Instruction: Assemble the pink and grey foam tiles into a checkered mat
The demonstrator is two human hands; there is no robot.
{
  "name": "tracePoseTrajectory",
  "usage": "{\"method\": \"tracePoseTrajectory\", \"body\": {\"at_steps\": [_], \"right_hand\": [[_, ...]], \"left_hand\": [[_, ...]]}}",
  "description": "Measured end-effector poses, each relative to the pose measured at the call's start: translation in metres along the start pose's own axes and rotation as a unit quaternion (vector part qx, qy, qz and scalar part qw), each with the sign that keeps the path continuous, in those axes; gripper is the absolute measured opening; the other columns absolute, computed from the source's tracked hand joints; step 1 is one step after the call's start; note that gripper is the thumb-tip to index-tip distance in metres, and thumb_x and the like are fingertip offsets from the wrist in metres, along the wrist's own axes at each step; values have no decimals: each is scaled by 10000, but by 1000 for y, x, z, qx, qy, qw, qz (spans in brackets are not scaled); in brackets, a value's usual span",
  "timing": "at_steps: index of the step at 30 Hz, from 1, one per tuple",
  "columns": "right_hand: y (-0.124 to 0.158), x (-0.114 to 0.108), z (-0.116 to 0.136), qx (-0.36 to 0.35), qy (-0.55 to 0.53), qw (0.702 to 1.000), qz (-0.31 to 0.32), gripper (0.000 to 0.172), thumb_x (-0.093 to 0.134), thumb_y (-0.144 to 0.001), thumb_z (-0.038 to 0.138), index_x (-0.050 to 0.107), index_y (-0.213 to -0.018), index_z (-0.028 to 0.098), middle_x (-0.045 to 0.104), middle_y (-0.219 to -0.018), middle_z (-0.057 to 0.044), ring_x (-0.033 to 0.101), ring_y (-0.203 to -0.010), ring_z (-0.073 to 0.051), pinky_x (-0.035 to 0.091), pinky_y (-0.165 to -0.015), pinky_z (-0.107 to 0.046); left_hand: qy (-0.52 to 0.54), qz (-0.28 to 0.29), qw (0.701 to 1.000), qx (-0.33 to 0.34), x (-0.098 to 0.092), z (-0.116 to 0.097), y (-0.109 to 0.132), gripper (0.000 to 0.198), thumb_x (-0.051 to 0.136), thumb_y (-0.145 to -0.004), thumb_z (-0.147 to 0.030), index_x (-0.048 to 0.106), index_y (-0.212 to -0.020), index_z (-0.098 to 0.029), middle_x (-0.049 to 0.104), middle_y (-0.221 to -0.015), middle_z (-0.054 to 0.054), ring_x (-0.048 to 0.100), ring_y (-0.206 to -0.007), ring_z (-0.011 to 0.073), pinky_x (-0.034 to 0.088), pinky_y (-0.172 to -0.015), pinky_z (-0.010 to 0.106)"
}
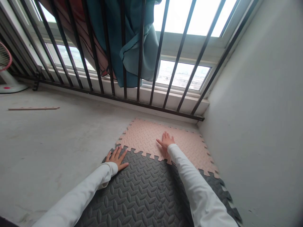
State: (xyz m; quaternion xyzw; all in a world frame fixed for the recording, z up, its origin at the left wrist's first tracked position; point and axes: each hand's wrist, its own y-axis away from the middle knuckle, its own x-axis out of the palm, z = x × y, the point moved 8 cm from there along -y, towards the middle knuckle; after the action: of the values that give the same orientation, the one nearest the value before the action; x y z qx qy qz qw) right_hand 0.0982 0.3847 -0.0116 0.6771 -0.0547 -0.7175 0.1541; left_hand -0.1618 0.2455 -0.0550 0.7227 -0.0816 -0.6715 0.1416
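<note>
A pink foam puzzle mat (142, 134) lies on the floor by the railing, and a dark grey foam puzzle mat (142, 186) meets its near edge. Their toothed edges interlock on the left part of the seam; at the right part the grey mat bulges up and my sleeve covers some of it. My left hand (116, 157) rests flat with spread fingers on the far left corner of the grey mat. On the pink mat, near the seam, my right hand (167, 140) is laid with its fingers apart. Neither hand holds anything.
A black metal railing (123, 100) runs along the windows, with teal and brownish cloth (132, 41) hanging behind it. The white wall (255, 119) borders the mats on the right. A thin strip (34, 108) lies on the left floor, near a fan (9, 80).
</note>
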Motion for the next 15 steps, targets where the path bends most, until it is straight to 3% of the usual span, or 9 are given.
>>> {"method": "tracePoseTrajectory", "body": {"at_steps": [4, 8, 15], "right_hand": [[25, 18, 7, -18, -6, 1000, -8, 828, 167, -725, 625, 128, -1315, 45, 59, -1404, -122, 40, -1279, -231, 1, -1002, -486], [34, 18, 9, -18, -7, 998, -58, 851, 179, -725, 619, 100, -1311, 7, 48, -1402, -144, -3, -1280, -230, -29, -1011, -443], [50, 18, 11, -24, -26, 999, 4, 800, 114, -748, 610, 136, -1313, 43, 76, -1403, -126, 36, -1280, -230, 17, -1007, -459]], "left_hand": [[-8, -2, 1000, -6, 2, 1, -1, 687, 303, -694, -612, 141, -1297, -326, 16, -1418, 7, 19, -1288, 221, 67, -1008, 460], [-12, 6, 1000, -9, 1, 1, 0, 687, 296, -694, -618, 135, -1297, -331, 10, -1418, 0, 16, -1288, 210, 67, -1011, 450], [4, 12, 1000, -16, -2, 1, 1, 705, 324, -686, -614, 134, -1301, -326, -3, -1419, 1, -4, -1288, 213, 46, -1016, 442]]}}
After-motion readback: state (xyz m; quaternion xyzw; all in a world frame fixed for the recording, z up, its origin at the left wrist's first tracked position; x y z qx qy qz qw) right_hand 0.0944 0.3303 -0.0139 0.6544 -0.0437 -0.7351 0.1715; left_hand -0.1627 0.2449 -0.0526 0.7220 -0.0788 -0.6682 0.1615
